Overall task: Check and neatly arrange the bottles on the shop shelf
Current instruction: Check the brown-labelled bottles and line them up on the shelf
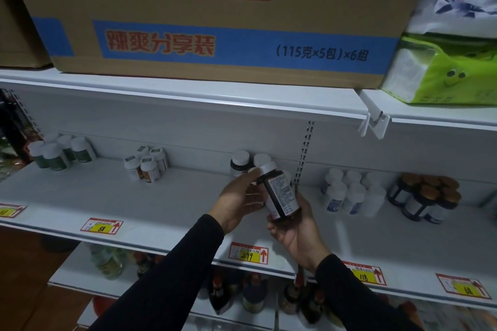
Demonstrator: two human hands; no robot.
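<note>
Holding a dark bottle (281, 193) tilted above the shelf (161, 196), the person turns its label up toward the head camera, the only view. The right hand (298, 231) cups the bottle's base from below, fingers curled round the lower body. The left hand (238, 200) lies against the bottle's upper side with its fingers fairly straight, thumb reaching toward the white cap; whether it truly grips there I cannot tell.

Just behind the bottle, two more white-capped bottles (250, 162) stand against the back panel, so this one seems to belong to that group, above the 299 price tag (248, 253).

The risks, as I judge them: the bottle leans over open air near the shelf's front edge, and its weight sits mostly in one palm, so a loosened right hand could let it slide and fall to the floor. Setting it back carelessly could knock the two standing behind it. The white bottles (347, 193) and the brown-capped jars (427, 196) stand close to the right, and a sweeping sleeve could topple them
</note>
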